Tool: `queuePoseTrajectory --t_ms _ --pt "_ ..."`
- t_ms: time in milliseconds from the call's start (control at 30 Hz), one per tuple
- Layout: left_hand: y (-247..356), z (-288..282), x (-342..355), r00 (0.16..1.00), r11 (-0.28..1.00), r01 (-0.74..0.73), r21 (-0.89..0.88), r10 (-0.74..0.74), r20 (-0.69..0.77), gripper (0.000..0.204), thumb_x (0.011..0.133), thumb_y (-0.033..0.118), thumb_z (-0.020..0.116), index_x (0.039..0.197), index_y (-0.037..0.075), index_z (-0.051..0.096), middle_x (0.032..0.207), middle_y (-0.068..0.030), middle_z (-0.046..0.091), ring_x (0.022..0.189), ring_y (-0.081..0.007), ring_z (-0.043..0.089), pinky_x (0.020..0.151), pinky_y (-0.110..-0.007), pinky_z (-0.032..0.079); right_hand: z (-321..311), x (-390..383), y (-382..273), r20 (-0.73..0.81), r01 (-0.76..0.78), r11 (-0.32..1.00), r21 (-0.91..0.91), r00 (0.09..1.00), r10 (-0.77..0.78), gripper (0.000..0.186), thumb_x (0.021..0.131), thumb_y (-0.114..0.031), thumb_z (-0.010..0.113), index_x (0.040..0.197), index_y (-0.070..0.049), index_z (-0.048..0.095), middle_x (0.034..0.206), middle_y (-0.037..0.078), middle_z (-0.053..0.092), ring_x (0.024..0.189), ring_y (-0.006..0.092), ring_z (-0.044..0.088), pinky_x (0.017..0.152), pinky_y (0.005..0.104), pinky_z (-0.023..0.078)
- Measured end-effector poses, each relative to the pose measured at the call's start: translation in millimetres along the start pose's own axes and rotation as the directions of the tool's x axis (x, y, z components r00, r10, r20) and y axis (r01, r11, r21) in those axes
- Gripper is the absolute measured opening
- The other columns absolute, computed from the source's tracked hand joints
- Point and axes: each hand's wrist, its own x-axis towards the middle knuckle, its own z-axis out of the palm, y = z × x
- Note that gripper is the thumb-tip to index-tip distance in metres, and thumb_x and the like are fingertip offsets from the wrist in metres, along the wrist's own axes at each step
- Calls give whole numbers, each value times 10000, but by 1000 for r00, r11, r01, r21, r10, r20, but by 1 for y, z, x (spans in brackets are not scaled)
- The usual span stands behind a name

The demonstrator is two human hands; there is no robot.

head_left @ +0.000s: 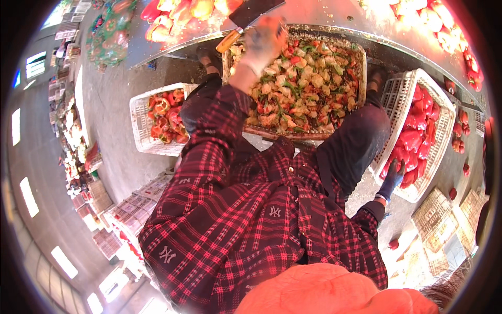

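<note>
My left hand (265,43), in a pale, stained glove, is raised at the far left edge of a tray (362,78) heaped with chopped pepper cores and seeds (306,86). Motion smears its fingers, so any grip is unclear. Close beside it, a knife (230,41) with a wooden handle and broad dark blade lies at the metal table's edge. Down to the right, my right hand (392,179), in a blue glove with dark fingertips, reaches into a white crate (447,123). Its fingers are apart against the red peppers (413,138) there.
On the left stands another white crate (144,125) with cut red peppers (166,112). The metal table (324,13) curves across the far side, bearing more peppers (183,13). A green net bag (110,34) sits far left. Loose peppers (460,131) lie at right.
</note>
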Motion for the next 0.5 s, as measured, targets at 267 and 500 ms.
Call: queuePoseTrajectory --t_ms 267,500 --pt "-135 39 138 961 867 246 433 -275 5 213 848 188 496 1014 96 594 910 -144 671 819 -304 671 622 -426 530 -15 5 -233 55 163 739 654 964 -262 342 938 -124 563 1244 26 548 1211 124 599 1079 180 554 918 306 449" --pt "-182 67 121 986 907 159 391 -169 -7 249 849 206 508 1077 134 578 906 -153 667 818 -344 646 711 -454 519 31 -31 -371 282 34 522 852 810 -514 335 939 -115 549 1245 22 555 1215 101 596 1109 156 541 960 269 417"
